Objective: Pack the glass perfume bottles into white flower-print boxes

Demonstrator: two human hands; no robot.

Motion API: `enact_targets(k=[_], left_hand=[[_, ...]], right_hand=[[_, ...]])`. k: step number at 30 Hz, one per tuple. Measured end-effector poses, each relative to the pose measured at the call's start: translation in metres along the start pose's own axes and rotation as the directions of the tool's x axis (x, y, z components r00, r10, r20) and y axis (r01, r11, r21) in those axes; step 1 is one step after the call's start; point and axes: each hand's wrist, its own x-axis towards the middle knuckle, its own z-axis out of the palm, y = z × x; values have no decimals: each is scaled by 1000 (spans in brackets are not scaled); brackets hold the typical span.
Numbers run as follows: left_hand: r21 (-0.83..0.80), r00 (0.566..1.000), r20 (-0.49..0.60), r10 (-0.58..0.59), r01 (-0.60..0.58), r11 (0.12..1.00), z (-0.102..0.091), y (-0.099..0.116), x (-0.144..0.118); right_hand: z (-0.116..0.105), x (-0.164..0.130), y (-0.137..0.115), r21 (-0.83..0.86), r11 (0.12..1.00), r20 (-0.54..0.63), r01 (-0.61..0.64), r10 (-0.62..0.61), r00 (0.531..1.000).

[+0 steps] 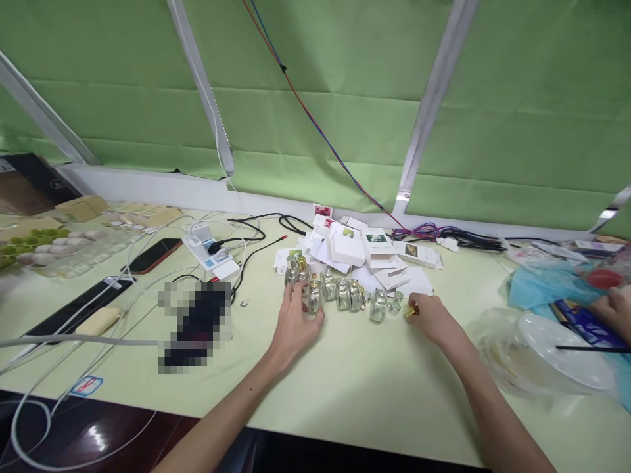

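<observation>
My left hand [294, 322] curves round a small clear perfume bottle [314, 295] with a gold neck, its fingers on the far side and the thumb near the base. Just behind those fingers stand more bottles, one with a gold top [302, 264]. To the right, several similar glass bottles [342, 293] form a loose row, and one bottle [378, 305] is at its right end. Small clear caps [396, 302] lie beside that one. My right hand [430, 318] pinches a small gold cap-like piece [412, 311] just above or on the table; its exact kind is partly hidden.
White cartons [348, 244] are piled behind the bottles. A power strip [207, 253], cables and phones [155, 255] lie left, near egg-like items in trays [69, 246]. At right are a plastic tub with a white lid [566, 348], blue plastic [532, 286] and another person's hand [614, 309].
</observation>
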Motion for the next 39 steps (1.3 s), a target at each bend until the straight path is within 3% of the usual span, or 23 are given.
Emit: enact_targets(k=[6, 10, 12, 15, 17, 21, 23, 26, 32, 39], left_hand=[[-50, 1000, -4, 17, -17, 999, 5, -10, 0], [-109, 999, -5, 32, -32, 994, 7, -18, 3], [-125, 999, -20, 44, -46, 991, 7, -20, 4], [-151, 997, -35, 62, -66, 986, 7, -21, 6], [-163, 996, -46, 75, -82, 983, 7, -21, 6], [-154, 989, -110, 99, -115, 981, 8, -22, 6], [-166, 984, -153, 92, -117, 979, 7, -21, 7], [-163, 975, -216, 54, -90, 982, 3, -19, 9], [-11, 951, -289, -110, 112, 994, -4, -15, 10], [93, 969, -193, -154, 174, 980, -6, -10, 7]], right_hand=[[-2, -3, -5, 32, 998, 22, 55, -55, 998], [-16, -4, -9, -28, 1000, -28, 10, -11, 1000], [-26, -5, -22, -102, 995, -109, 8, -19, 994], [-42, -7, -62, -102, 985, -200, 137, -155, 967], [-49, -5, -98, -47, 940, -184, 339, -342, 922], [-47, 10, -167, -16, 771, -176, 637, -629, 757], [-42, 21, -192, -57, 725, -174, 687, -684, 708], [-33, 34, -215, -112, 698, -129, 707, -716, 686], [-23, 33, -225, -137, 686, -92, 714, -727, 681], [-26, 10, -219, -139, 650, -33, 747, -757, 653]])
